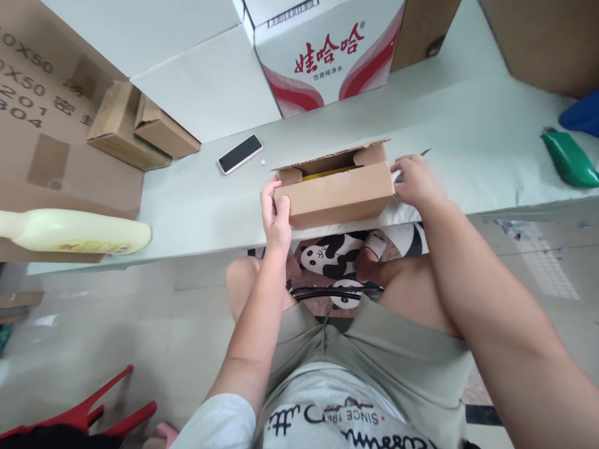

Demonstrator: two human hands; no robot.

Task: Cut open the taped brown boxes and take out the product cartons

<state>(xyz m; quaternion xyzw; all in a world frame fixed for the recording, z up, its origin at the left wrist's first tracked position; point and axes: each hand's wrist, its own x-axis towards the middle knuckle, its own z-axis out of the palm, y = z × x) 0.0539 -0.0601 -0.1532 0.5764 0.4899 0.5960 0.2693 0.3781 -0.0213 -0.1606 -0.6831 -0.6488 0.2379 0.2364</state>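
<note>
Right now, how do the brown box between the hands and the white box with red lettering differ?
Size: the brown box is smaller than the white box.
Look: the brown box's visible sides are plain; the white box carries red lettering.
Contact: the left hand grips the brown box; the white box is untouched.
Both are flat-sided.

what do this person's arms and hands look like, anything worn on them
Both the left hand and right hand are ungloved, with no watch or bracelet visible. A pale, plain short fabric sleeve covers the left upper arm; the right sleeve is out of view.
</note>
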